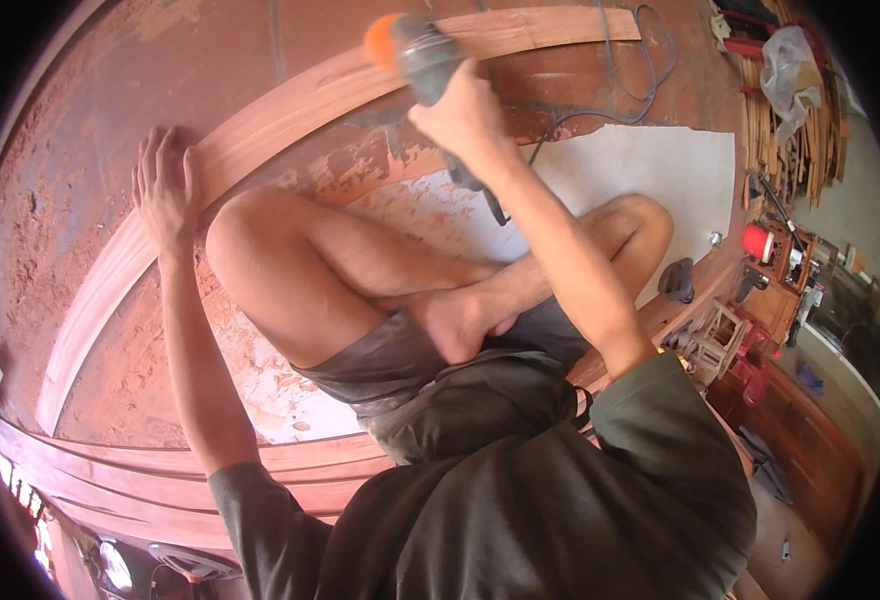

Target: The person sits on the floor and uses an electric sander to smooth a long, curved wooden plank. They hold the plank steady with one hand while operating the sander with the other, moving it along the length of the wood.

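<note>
My left hand lies across a long, pale reddish wooden board, its fingers stretched out over the far edge. In my right hand is a grey and orange corded power tool, blurred by motion. Its orange end points left, over the board's far part. Whether the tool touches the wood I cannot tell. The board, which looks curved in this wide view, runs from the lower left past my knees to the upper right. My legs are crossed just behind it.
A dark cord loops at the upper right. Under my legs lies a white sheet with reddish dust. More boards run behind me on the left. Thin wood strips, a red spool and tools crowd the right side.
</note>
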Tool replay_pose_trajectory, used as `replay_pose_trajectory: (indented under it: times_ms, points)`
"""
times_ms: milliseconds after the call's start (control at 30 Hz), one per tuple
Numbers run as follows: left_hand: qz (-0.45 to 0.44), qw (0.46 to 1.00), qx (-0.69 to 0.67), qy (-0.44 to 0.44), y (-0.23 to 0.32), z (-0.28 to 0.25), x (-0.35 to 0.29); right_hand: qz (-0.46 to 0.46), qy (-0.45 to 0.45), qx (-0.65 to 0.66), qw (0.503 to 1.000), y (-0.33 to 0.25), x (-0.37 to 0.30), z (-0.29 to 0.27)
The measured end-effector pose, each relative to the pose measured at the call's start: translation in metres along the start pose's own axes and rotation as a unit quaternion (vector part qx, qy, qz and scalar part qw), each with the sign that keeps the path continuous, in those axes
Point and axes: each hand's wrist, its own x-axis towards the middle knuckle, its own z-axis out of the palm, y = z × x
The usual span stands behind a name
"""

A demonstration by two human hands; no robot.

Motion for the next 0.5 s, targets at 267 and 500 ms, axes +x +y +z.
replay_pose_trajectory:
  times_ms: [267,500]
  points:
    - [0.031,0.996,-0.070,-0.036,-0.017,0.001,0.002,-0.021,-0.038,-0.004,0.999,0.031,0.007,-0.010]
    - [-0.025,0.987,-0.058,-0.149,-0.082,-0.079,-0.054,-0.035,0.037,0.071,0.996,0.057,0.050,-0.046]
